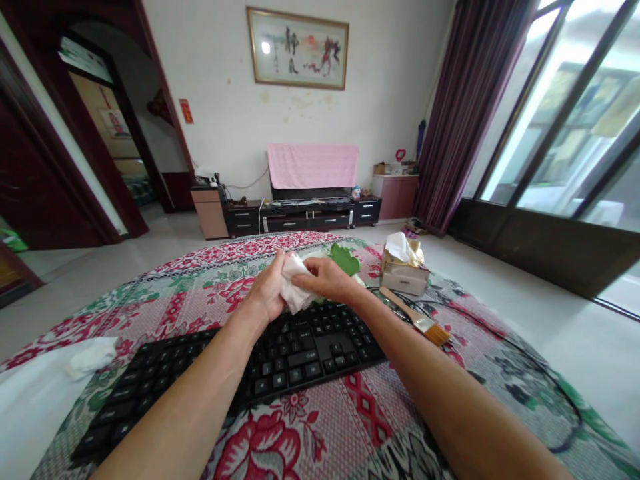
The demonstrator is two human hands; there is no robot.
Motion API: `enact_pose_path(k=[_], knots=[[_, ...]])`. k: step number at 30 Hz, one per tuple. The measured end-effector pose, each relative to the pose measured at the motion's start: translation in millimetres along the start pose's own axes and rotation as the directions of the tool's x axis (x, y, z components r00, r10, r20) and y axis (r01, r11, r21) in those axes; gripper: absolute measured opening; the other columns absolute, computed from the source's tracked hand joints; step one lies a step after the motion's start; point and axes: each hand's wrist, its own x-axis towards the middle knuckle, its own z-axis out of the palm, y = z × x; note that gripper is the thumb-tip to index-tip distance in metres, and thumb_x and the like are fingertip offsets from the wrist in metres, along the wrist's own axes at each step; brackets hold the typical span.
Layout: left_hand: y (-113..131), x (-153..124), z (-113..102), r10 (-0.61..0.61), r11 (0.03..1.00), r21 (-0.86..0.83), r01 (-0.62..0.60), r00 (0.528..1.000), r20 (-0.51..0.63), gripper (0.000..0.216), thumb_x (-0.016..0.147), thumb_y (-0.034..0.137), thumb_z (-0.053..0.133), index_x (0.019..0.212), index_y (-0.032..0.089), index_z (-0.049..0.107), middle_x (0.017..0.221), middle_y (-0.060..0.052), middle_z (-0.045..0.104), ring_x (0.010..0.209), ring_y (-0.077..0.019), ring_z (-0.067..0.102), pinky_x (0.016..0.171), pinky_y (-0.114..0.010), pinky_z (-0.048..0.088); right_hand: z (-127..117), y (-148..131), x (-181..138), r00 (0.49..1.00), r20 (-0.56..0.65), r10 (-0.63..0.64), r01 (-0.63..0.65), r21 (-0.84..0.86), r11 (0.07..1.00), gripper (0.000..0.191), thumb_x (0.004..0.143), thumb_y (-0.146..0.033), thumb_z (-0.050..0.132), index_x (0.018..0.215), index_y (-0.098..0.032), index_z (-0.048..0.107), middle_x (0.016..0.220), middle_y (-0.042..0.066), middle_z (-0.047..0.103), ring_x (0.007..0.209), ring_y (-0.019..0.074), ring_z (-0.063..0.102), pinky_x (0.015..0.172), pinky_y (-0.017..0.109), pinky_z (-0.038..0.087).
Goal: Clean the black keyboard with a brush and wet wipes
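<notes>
A folded white tissue (pixel 296 293) is held between my two hands, just above the back edge of a black keyboard (pixel 295 360). My left hand (pixel 271 287) wraps around its left side. From the right, my right hand (pixel 327 277) pinches the tissue between thumb and fingers. The keyboard lies at a slant on the flowered tablecloth (pixel 265 440), partly covered by my left forearm. Behind my right hand sits a green leaf-shaped thing (pixel 345 259), partly hidden.
A tissue box (pixel 404 270) stands to the right behind a flat brush (pixel 423 320) with a wooden handle. A black cable (pixel 530 367) curves along the right side. White tissue or cloth (pixel 55 373) lies at the left. A TV cabinet (pixel 310 217) stands beyond the table.
</notes>
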Motion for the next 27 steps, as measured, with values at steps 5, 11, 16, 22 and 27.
enact_pose_path(k=[5,11,16,22,27], knots=[[2,-19,-10,0.101,0.97,0.212,-0.119,0.991,0.092,0.066,0.078,0.069,0.05,0.122,0.021,0.055,0.1,-0.009,0.069,0.074,-0.018,0.065,0.057,-0.027,0.052,-13,-8,-5,0.99,0.089,0.108,-0.126,0.234,0.964,0.018,0.073,-0.029,0.059,0.085,-0.015,0.06,0.067,-0.001,0.059,0.056,0.0086,0.05,0.049,0.019,0.038],[3,-28,-15,0.191,0.909,0.357,-0.215,0.976,0.103,0.058,0.064,0.051,0.074,0.109,0.015,0.066,0.088,-0.006,0.07,0.071,-0.0174,0.063,0.06,-0.027,0.051,-9,-14,-7,0.989,0.024,0.146,-0.148,0.238,0.96,0.033,0.074,-0.02,0.058,0.106,-0.016,0.061,0.08,0.001,0.065,0.062,0.0088,0.053,0.053,0.017,0.041],[-1,-28,-10,0.203,0.878,0.419,-0.232,0.973,0.114,0.053,0.067,0.044,0.072,0.112,0.017,0.065,0.095,-0.006,0.071,0.077,-0.0185,0.065,0.061,-0.026,0.052,-35,-17,-11,0.973,0.006,0.231,-0.231,0.071,0.97,0.022,0.076,-0.022,0.053,0.09,-0.012,0.067,0.069,0.001,0.064,0.056,0.0089,0.051,0.051,0.018,0.039],[-18,-19,-10,0.342,0.639,0.679,-0.362,0.924,0.171,0.044,0.075,0.036,0.061,0.113,0.014,0.065,0.102,-0.009,0.071,0.091,-0.0219,0.066,0.081,-0.034,0.053,-101,-15,-30,0.84,-0.518,0.161,-0.46,-0.526,0.715,0.027,0.075,-0.024,0.051,0.091,-0.019,0.072,0.083,0.005,0.07,0.076,0.0182,0.062,0.064,0.025,0.043],[-33,-22,-6,0.337,0.224,0.808,-0.545,0.821,0.461,0.032,0.081,0.024,0.051,0.108,0.02,0.067,0.118,-0.006,0.067,0.11,-0.0213,0.06,0.101,-0.035,0.043,-96,16,-43,0.801,-0.489,0.345,-0.595,-0.713,0.37,0.033,0.075,-0.02,0.054,0.103,-0.017,0.071,0.104,0.015,0.07,0.093,0.0249,0.064,0.072,0.029,0.046]])
